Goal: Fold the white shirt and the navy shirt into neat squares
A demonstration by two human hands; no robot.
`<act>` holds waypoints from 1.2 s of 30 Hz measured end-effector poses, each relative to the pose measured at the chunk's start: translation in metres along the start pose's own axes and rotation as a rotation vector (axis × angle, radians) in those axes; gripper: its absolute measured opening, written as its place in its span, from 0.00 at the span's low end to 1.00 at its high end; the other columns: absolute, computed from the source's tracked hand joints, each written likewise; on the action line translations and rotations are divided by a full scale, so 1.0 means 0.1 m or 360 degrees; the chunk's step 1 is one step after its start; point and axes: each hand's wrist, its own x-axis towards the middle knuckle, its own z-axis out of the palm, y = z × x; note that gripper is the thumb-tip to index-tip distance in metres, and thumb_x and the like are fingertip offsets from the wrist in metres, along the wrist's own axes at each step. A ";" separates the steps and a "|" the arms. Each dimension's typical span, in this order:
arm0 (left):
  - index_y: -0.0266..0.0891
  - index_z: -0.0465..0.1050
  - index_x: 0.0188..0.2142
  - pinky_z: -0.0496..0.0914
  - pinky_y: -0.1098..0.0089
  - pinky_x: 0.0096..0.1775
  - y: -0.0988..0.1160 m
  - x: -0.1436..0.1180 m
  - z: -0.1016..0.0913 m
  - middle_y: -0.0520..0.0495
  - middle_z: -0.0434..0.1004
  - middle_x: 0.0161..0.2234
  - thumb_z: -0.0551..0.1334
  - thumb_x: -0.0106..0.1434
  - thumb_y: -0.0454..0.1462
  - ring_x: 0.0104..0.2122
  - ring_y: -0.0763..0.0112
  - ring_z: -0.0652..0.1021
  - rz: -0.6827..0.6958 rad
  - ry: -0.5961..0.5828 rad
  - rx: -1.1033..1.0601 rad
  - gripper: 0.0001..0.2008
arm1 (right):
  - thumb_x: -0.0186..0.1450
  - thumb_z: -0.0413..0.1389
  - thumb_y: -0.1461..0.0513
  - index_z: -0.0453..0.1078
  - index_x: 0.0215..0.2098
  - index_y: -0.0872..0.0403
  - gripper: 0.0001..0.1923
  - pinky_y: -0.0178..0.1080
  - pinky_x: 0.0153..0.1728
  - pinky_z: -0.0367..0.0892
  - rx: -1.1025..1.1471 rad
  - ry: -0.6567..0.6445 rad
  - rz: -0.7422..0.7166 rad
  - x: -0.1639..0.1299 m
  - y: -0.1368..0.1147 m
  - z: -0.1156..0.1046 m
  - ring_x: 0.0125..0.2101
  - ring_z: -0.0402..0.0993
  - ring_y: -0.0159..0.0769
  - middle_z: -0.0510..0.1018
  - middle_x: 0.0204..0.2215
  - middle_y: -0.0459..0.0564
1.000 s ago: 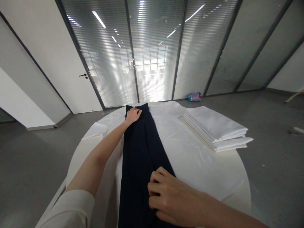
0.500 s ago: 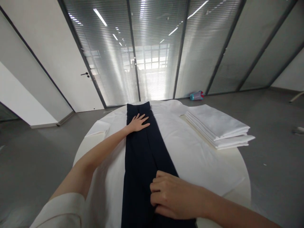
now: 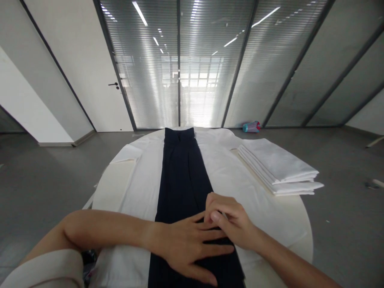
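A long dark navy garment (image 3: 183,176) lies lengthwise down the middle of a round white table (image 3: 301,224), on top of a white cloth (image 3: 237,188). My left hand (image 3: 189,250) rests flat on the near part of the garment, fingers spread and pointing right. My right hand (image 3: 229,220) sits just beyond it at the garment's right edge, fingers curled and pinching the dark fabric, overlapping my left fingertips.
A stack of folded white cloths (image 3: 279,166) lies at the table's right side. A small folded white piece (image 3: 127,154) sits at the far left. A colourful bottle (image 3: 251,127) lies on the grey floor by the glass wall. A white door (image 3: 99,76) stands at the left.
My left hand has slid from the far end of the garment back along it to the near end, beside my right hand. My right hand stayed near the right edge.
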 end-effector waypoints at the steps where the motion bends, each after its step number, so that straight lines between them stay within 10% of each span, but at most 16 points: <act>1: 0.34 0.60 0.64 0.55 0.56 0.65 0.02 0.00 0.02 0.37 0.62 0.65 0.56 0.67 0.53 0.66 0.55 0.59 0.0020 0.0034 -0.0013 0.34 | 0.73 0.48 0.58 0.69 0.27 0.55 0.19 0.37 0.30 0.60 -0.0039 -0.0025 0.0016 -0.01 0.03 0.01 0.27 0.64 0.31 0.68 0.23 0.45; 9: 0.33 0.66 0.61 0.60 0.62 0.63 0.01 0.02 0.09 0.36 0.65 0.63 0.57 0.66 0.54 0.64 0.55 0.64 0.0019 0.0076 -0.0084 0.33 | 0.74 0.47 0.57 0.70 0.30 0.55 0.18 0.39 0.38 0.64 -0.0391 -0.0328 0.0063 0.01 0.09 0.03 0.32 0.67 0.32 0.73 0.27 0.46; 15: 0.36 0.66 0.62 0.54 0.65 0.67 0.04 -0.23 -0.44 0.43 0.64 0.64 0.53 0.71 0.40 0.66 0.64 0.60 0.0013 -0.0118 -0.0142 0.22 | 0.70 0.54 0.64 0.74 0.39 0.52 0.06 0.38 0.42 0.67 -0.0701 -0.0584 0.0187 -0.13 0.09 -0.32 0.39 0.71 0.34 0.76 0.36 0.49; 20: 0.50 0.60 0.66 0.56 0.58 0.66 0.05 -0.71 -0.79 0.50 0.64 0.65 0.53 0.61 0.23 0.67 0.65 0.59 -0.0429 -0.0226 -0.0138 0.36 | 0.66 0.47 0.75 0.73 0.52 0.48 0.24 0.43 0.48 0.69 -0.0914 -0.0759 0.0150 -0.42 0.10 -0.49 0.48 0.70 0.38 0.74 0.47 0.53; 36: 0.38 0.65 0.62 0.50 0.54 0.68 0.32 -1.06 -0.57 0.45 0.69 0.61 0.57 0.65 0.31 0.64 0.59 0.65 -0.0353 -0.0274 -0.0070 0.25 | 0.68 0.54 0.65 0.69 0.60 0.46 0.23 0.45 0.59 0.66 -0.1025 -0.0890 0.0084 -0.77 0.12 -0.53 0.63 0.62 0.41 0.73 0.59 0.49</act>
